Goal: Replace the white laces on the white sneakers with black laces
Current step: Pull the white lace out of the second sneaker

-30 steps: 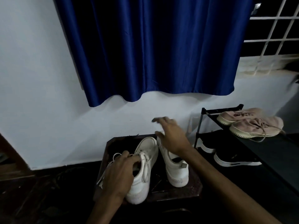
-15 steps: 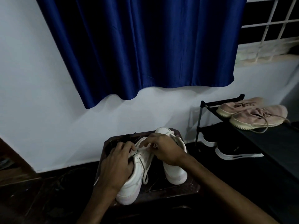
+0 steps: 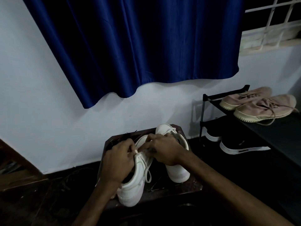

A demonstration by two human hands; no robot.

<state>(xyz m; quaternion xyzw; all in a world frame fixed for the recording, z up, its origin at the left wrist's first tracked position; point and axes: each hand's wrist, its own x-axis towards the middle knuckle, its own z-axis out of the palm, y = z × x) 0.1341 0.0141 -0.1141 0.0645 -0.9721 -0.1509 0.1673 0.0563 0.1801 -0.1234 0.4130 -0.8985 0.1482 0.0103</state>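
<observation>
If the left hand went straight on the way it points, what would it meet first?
Likely the black laces bunched at the stool's far edge, just beyond the left hand, which grips the nearer white sneaker. Past them, the wall. Depth is unclear.

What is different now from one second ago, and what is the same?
The right hand moved from above the right sneaker leftward to the left sneaker and now pinches its white lace. The left hand kept gripping that sneaker. Both sneakers stayed on the stool.
</observation>
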